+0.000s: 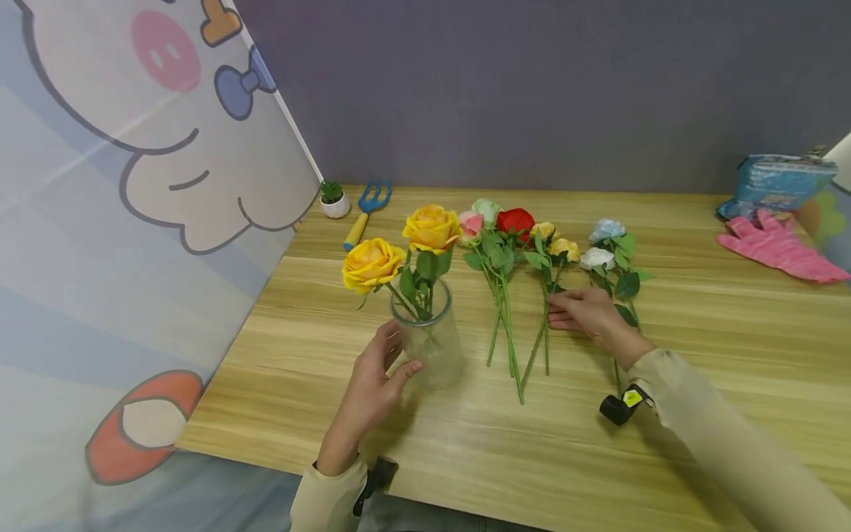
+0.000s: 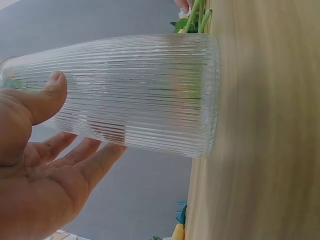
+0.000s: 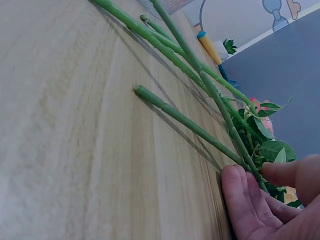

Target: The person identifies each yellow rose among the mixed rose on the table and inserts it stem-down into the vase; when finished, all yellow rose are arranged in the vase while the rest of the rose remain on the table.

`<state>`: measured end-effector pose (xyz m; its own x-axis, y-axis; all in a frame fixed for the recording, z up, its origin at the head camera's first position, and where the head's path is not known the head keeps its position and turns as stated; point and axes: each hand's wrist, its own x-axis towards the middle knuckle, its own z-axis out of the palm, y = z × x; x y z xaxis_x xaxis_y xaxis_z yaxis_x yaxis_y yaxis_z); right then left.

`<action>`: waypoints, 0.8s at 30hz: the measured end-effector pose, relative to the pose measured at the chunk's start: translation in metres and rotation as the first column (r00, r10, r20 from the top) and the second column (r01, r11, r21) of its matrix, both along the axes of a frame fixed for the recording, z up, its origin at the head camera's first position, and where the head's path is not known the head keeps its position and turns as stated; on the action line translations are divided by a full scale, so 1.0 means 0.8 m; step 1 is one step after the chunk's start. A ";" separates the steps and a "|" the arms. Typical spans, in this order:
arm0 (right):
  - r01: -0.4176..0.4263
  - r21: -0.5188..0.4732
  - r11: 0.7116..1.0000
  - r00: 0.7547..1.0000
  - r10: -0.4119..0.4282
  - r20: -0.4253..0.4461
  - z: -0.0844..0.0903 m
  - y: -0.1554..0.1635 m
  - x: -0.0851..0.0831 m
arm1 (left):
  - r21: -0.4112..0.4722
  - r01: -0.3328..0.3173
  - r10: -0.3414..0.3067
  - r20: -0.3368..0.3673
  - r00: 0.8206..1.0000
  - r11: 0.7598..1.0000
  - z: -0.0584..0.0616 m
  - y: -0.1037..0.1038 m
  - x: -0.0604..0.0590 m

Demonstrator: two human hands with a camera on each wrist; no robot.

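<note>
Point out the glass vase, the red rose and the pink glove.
glass vase (image 1: pixel 435 347): head view, on its ribbed side wall.
red rose (image 1: pixel 515 220): head view, on the middle of the bloom.
pink glove (image 1: pixel 778 247): head view, on the palm part, lying flat on the table.

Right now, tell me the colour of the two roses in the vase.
Yellow roses in the vase; clearest in the head view.

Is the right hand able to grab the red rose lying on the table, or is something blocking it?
Probably yes. The right hand already rests on the stems beside the red rose, and only bare table and loose stems lie between them. The left hand is off at the glass vase, out of the way.
</note>
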<state>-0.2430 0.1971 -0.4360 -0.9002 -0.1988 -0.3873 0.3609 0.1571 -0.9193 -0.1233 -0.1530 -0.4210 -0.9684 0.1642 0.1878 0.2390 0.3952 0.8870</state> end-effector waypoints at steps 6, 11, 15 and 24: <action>0.024 0.003 1.000 1.000 -0.024 0.010 -0.001 -0.003 0.000 | 0.008 -0.004 0.004 0.008 1.000 1.000 -0.001 0.000 0.002; 0.036 0.013 0.999 0.999 -0.036 0.009 0.000 -0.004 0.003 | 0.006 -0.006 0.006 0.004 1.000 1.000 -0.001 -0.001 0.002; 0.048 0.010 0.999 0.999 -0.047 -0.017 0.000 -0.002 0.004 | 0.005 -0.010 0.010 0.000 1.000 1.000 0.000 -0.001 0.002; 0.064 0.059 0.996 0.996 -0.061 -0.060 0.006 0.006 0.007 | 0.014 -0.001 0.001 -0.002 1.000 1.000 0.002 0.000 0.002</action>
<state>-0.2371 0.2020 -0.4309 -0.9317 -0.1191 -0.3433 0.3177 0.1918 -0.9286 -0.1219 -0.1527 -0.4192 -0.9681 0.1608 0.1921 0.2406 0.3824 0.8921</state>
